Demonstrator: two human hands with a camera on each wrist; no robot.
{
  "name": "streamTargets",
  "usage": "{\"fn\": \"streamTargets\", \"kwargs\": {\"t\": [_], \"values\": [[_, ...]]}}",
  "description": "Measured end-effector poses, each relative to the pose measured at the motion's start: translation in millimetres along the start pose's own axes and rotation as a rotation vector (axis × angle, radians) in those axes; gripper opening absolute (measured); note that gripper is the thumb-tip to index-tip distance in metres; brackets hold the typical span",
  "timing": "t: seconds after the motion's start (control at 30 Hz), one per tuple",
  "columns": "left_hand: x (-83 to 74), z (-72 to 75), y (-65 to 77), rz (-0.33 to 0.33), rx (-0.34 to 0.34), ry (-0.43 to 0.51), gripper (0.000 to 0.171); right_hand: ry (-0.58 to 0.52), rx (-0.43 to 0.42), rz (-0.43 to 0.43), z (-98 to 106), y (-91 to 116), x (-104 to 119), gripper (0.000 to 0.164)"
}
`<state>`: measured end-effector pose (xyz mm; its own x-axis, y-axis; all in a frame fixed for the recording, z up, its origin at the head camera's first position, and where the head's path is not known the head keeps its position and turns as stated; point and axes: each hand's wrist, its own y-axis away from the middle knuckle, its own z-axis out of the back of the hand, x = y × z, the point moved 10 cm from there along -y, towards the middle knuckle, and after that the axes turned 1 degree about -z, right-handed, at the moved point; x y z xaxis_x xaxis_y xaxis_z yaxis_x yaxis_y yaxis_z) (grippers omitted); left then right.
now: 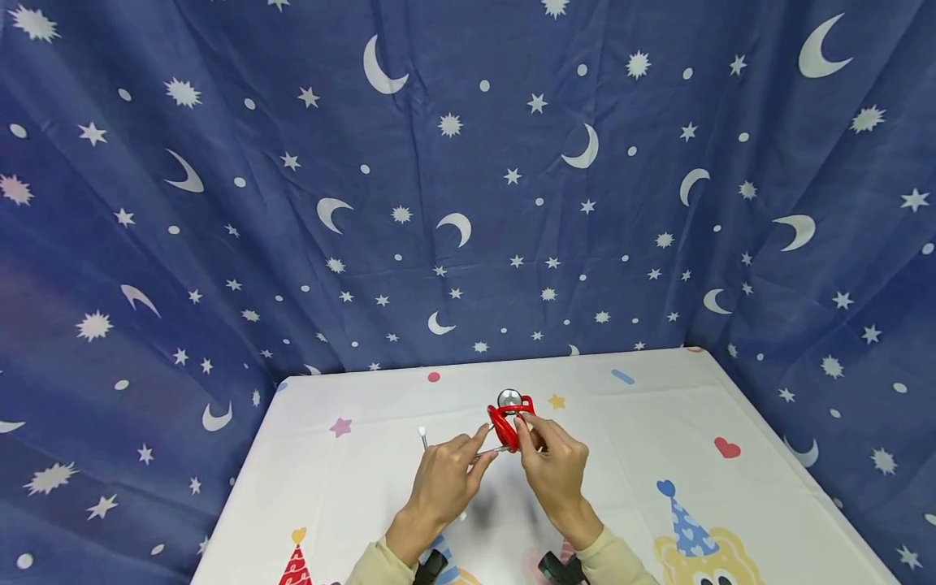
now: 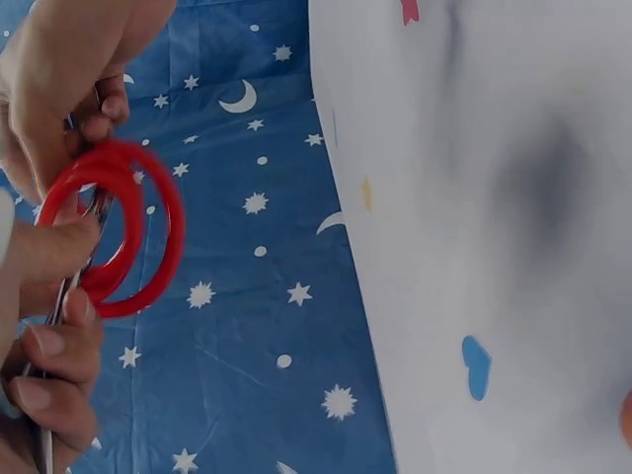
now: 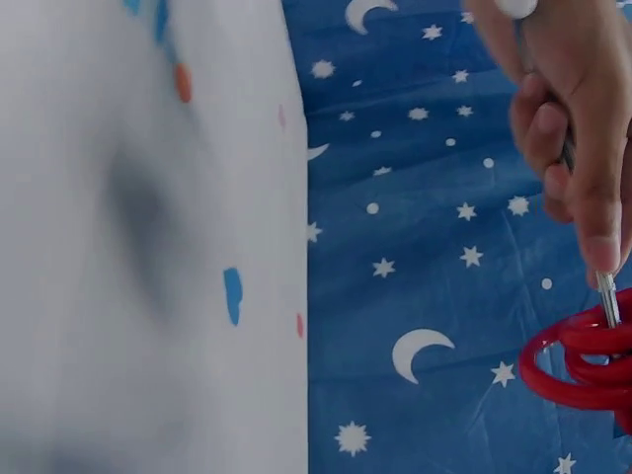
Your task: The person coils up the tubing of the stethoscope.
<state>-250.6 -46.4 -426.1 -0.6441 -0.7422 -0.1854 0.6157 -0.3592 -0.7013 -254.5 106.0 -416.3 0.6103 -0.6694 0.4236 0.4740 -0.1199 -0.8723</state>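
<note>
A stethoscope is held above the table in both hands, its red tubing (image 1: 503, 429) wound into loops. My left hand (image 1: 444, 479) grips the metal ear tubes (image 2: 61, 306), and a white ear tip (image 1: 422, 431) sticks out beyond its knuckles. My right hand (image 1: 557, 463) pinches the looped tubing from the right with thumb and fingers. The round silver chest piece (image 1: 509, 397) shows at the far side of the loops. In the right wrist view, the metal tubes (image 3: 608, 299) run from the left hand (image 3: 592, 148) into the red loops (image 3: 578, 375).
A white cloth with printed shapes covers the table (image 1: 380, 455). Behind it and at both sides hangs a dark blue curtain (image 1: 497, 244) with moons and stars. Black straps (image 1: 430, 566) sit at both wrists, below light sleeves (image 1: 614, 561).
</note>
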Motion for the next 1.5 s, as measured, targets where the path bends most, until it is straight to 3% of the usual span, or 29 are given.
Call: {"fn": "streamTargets", "kwargs": {"t": [0.17,0.33,0.47,0.7,0.87,1.23,1.4,1.5], "values": [[4.5,1.1,1.7,0.016,-0.007,0.0,0.036,0.084,0.032,-0.023,-2.7,-3.4,-3.0,0.037],[5.2,0.7,1.1,-0.011,-0.009,0.0,0.036,0.067,0.064,-0.089,-6.0,-4.4,-10.2,0.027],[6.5,-0.8,2.4,-0.008,0.014,0.009,0.036,-0.035,0.131,-0.168,-10.5,-2.2,-21.8,0.026],[14.9,-6.2,6.3,0.058,0.067,0.081,0.038,-0.374,0.394,-0.485,-31.5,9.5,-50.1,0.039],[21.7,-7.7,6.7,0.087,0.061,0.11,0.039,-0.52,0.526,-0.611,-41.3,16.8,-53.5,0.041],[32.6,-17.6,5.5,0.116,0.112,0.181,0.042,-0.583,0.59,-0.77,-47.6,26.4,-73.6,0.042],[38.1,-25.0,5.1,0.112,0.121,0.179,0.036,-0.577,0.571,-0.872,-50.9,31.3,-87.7,0.038],[45.1,-32.6,6.3,0.144,0.134,0.199,0.033,-0.584,0.551,-0.923,-55.7,34.8,-95.3,0.036]]}}
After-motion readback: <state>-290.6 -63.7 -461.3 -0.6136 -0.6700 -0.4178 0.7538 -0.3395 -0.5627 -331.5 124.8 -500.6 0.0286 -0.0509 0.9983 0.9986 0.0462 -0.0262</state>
